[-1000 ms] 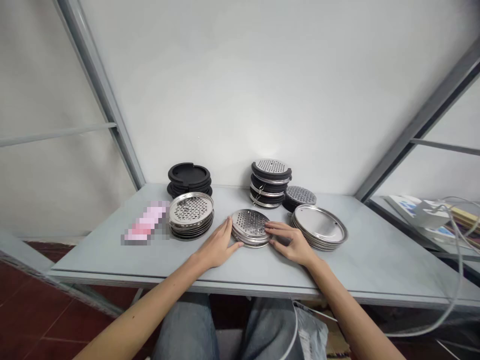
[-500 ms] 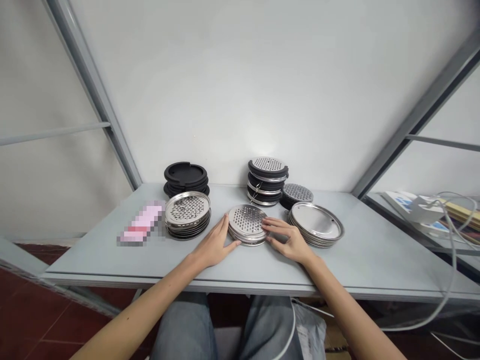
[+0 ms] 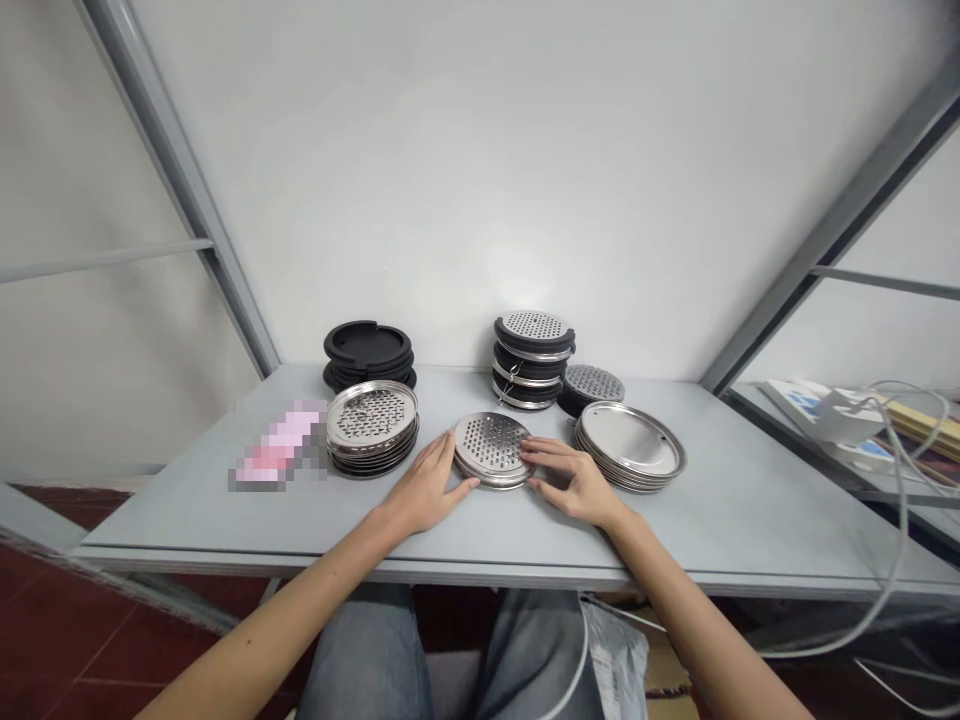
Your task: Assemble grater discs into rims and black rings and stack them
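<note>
Hands: the left hand [image 3: 427, 490] and the right hand [image 3: 574, 485] rest on a grey table [image 3: 750, 510], at 11 and 1 o'clock from the person's lap

Fingers: both sets spread wide, tips against the rim from either side, not closed around it or lifting it

Main thing: a low stack of holed steel discs [image 3: 492, 450], round with no long axis, at 12 o'clock, at 3 o'clock from the left hand, 9 o'clock from the right; neither hand is clearly nearer

Nearby: a stack of rimmed steel lids [image 3: 630, 445] sits at 3 o'clock from the stack, a stack of steel graters [image 3: 371, 418] at 9 o'clock
</note>
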